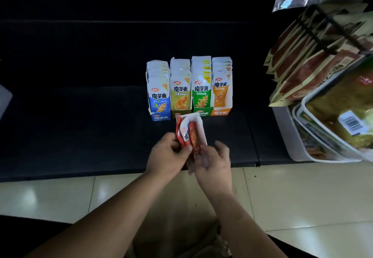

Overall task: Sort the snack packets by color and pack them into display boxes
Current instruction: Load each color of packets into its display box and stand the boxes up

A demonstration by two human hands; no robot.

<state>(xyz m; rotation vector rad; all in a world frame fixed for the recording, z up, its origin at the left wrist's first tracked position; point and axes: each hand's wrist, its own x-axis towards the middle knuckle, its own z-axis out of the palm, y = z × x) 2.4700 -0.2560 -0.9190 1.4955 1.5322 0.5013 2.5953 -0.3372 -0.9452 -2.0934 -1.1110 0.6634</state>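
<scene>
1. I judge that I am on the last colour. The red box (200, 123) is in my hands just in front of the olive box (180, 98), tilted with its open white inside facing up, and not yet stood in line.
2. The fingers of my left hand (169, 153) are curled round the red packets (190, 136) at the box's left side, with the thumb pressing on the front packet.
3. My right hand (216, 162) is blurred. Its fingers look curled on the near end of the red box, steadying it, but I cannot tell how firm that hold is.
4. The red packets sit crooked and stick out of the box rather than lying flush inside it.
5. The next move, as I see it, is to square the packets and push them down between the walls while the right hand keeps the box from twisting. Then the box has to go onto the bench (80, 128) beside the others.
6. The olive box stands upright, packed with olive-fronted packets. The blue box (160, 98) touches it on its left, full of blue packets.
7. To the right of the olive box stands the green box (201, 96), and past that the orange box (221, 96). Each is filled front to back with its own colour.
8. Well to the right of the olive box, hanging bags (302, 66) crowd over a white bin (286, 134) holding more packets.
</scene>
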